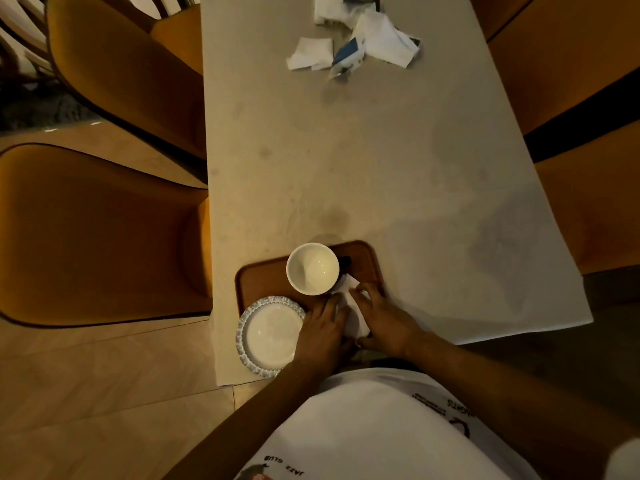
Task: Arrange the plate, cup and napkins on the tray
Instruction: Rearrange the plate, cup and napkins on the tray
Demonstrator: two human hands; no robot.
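Observation:
A brown wooden tray point(263, 277) lies at the near end of the table. On it stands a white cup point(312, 268), empty, towards the tray's far side. A white plate with a blue patterned rim point(269, 335) sits at the tray's near left corner. To the right of the plate lies a white napkin point(350, 306). My left hand point(323, 332) and my right hand point(382, 318) press on it from either side, fingers on the paper. Part of the napkin is hidden under my hands.
The pale table point(381, 161) stretches away from me. At its far end lie crumpled white napkins point(384, 38) and a blue and white packet point(348, 57). Orange chairs point(104, 233) stand on the left, and more stand on the right.

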